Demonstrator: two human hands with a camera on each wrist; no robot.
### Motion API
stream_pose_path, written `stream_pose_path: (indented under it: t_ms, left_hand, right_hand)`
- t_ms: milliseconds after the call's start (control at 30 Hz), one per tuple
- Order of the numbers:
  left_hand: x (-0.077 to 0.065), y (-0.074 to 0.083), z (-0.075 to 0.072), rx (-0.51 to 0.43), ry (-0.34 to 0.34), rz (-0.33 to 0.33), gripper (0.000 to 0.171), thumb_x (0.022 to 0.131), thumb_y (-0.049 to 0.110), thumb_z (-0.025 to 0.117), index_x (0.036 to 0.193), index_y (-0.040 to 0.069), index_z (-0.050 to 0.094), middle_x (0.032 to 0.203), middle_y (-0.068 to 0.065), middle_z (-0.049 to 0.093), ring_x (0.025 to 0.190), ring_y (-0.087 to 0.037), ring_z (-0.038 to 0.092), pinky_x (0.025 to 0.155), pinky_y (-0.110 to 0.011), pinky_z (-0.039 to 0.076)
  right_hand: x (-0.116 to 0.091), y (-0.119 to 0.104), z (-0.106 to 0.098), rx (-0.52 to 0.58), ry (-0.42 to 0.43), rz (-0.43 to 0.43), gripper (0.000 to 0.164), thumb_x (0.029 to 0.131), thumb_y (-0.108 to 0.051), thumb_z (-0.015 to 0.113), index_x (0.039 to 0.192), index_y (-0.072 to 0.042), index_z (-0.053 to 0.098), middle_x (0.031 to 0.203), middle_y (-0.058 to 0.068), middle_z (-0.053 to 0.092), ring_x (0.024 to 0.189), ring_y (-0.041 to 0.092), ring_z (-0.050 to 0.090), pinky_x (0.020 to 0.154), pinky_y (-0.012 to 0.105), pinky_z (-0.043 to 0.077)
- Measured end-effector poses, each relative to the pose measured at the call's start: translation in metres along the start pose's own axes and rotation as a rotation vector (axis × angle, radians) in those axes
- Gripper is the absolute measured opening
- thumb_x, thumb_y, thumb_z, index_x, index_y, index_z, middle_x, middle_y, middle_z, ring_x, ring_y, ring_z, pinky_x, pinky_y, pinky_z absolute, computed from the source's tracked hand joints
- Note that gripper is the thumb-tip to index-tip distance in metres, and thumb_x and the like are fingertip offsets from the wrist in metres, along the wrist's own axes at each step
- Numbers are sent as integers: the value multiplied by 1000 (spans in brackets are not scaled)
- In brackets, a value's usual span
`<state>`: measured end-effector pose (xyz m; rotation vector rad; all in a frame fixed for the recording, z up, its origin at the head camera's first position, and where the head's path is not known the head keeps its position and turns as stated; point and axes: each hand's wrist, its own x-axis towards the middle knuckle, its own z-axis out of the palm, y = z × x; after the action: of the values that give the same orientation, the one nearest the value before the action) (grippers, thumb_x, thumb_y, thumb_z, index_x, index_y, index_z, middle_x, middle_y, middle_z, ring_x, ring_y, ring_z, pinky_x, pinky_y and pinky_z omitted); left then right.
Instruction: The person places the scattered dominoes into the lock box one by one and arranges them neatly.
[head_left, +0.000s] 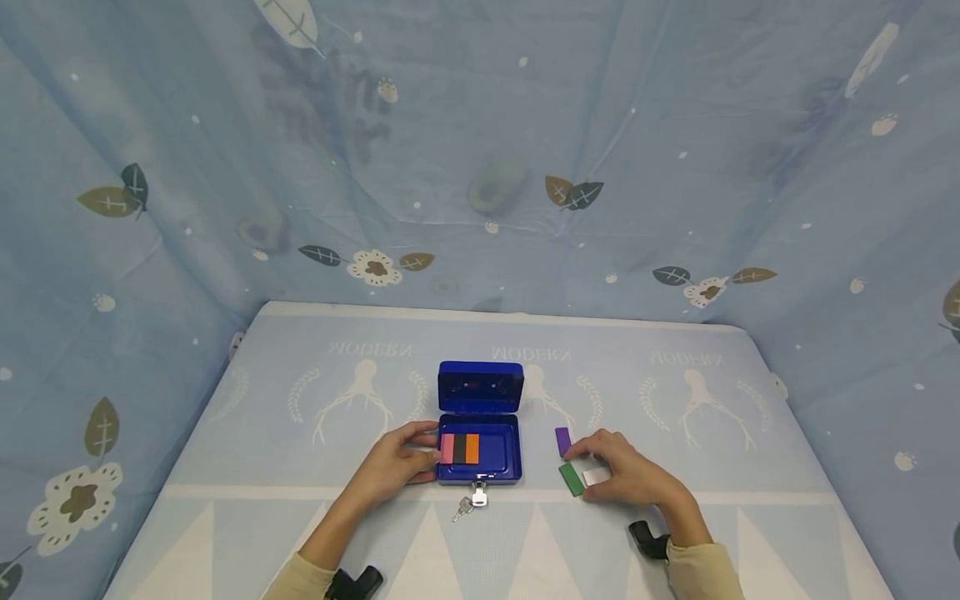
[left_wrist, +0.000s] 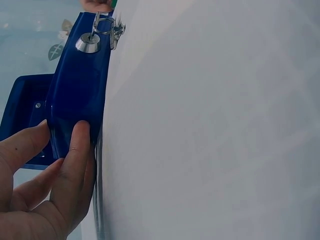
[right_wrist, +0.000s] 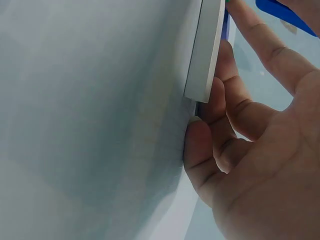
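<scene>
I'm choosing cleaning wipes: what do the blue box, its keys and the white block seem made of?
Blue box: probably painted metal; smooth, evenly coloured, softly shiny. Keys: likely bare metal, silvery and bright. White block: matte, crisp-edged; plastic or painted wood, unclear.

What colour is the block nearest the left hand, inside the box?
That block is pink; it shows best in the head view.

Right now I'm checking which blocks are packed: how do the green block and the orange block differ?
The green block lies on the table; the orange block is inside the blue box. The green block lies askew to the box; the orange block lines up with its sides. Both are oblong.
</scene>
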<state>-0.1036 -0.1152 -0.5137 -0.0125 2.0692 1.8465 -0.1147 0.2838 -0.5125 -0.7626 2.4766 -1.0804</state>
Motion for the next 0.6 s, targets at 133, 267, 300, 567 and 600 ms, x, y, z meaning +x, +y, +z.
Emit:
stream_pose_path:
  t_ms: [133, 267, 300, 567, 600]
  left_hand:
    - [0, 1, 0, -2, -5, -1, 55, 90, 5, 73, 140, -4, 52, 125, -23, 59, 95, -30, 69, 75, -40, 63]
    - [0, 1, -1, -10, -10, -1, 55, 90, 4, 73, 140, -4, 51, 125, -23, 59, 96, -30, 69, 76, -40, 62]
    - [0, 1, -1, -13, -10, -2, 55, 90, 4, 73, 140, -4, 51, 125, -24, 59, 96, -30, 69, 76, -40, 62]
    - [1, 0, -1, -28, -15, -5, 54, 91, 3, 72, 140, -5, 51, 125, -24, 59, 96, -30, 69, 77, -39, 62]
    - [1, 0, -1, -27, -14, -5, 55, 90, 3, 72, 140, -5, 51, 125, -24, 59, 96, -30, 69, 77, -39, 62]
  right_hand:
    - [0, -1, 1, -34, -2, 12, 49, 73, -19, 88, 118, -22, 67, 117, -1, 57, 106, 22, 41, 89, 37, 39]
    - [1, -5, 2, -59, 3, 37, 50, 71, -16, 88, 117, -22, 68, 115, -1, 56, 105, 21, 40, 89, 39, 40]
    - [2, -6, 2, -62, 3, 41, 50, 71, -16, 88, 116, -22, 67, 115, -1, 56, 105, 22, 40, 89, 39, 40]
    - [4, -8, 2, -78, -5, 55, 48, 73, -14, 88, 115, -23, 66, 115, -1, 54, 105, 23, 40, 88, 41, 40]
    - [4, -9, 2, -78, -5, 53, 48, 73, -14, 88, 115, -23, 66, 115, -1, 54, 105, 23, 40, 88, 41, 40]
